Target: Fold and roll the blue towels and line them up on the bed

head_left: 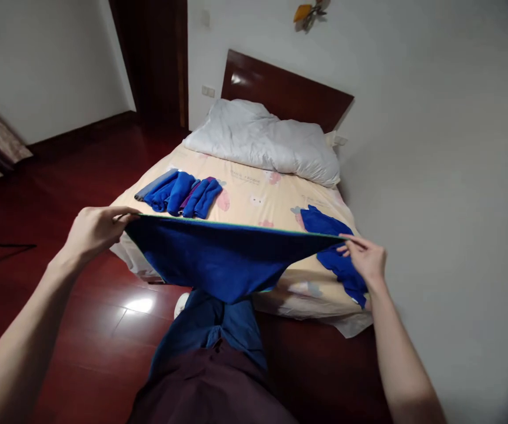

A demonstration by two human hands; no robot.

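Both hands, the left hand and right hand, pinch the top corners of a blue cloth stretched taut between them above the bed, apparently mid-fold, with folded blue cloths lying just beyond the left hand.

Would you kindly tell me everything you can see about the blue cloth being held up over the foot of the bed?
The cloth is deep blue, soft and fleecy-looking, with a thin green trim along its top edge. It is stretched taut between the left hand and the right hand, each pinching a top corner. The top edge runs nearly level, and the rest sags down to a point in the middle. It hangs in the air before the bed, hiding part of the near edge.
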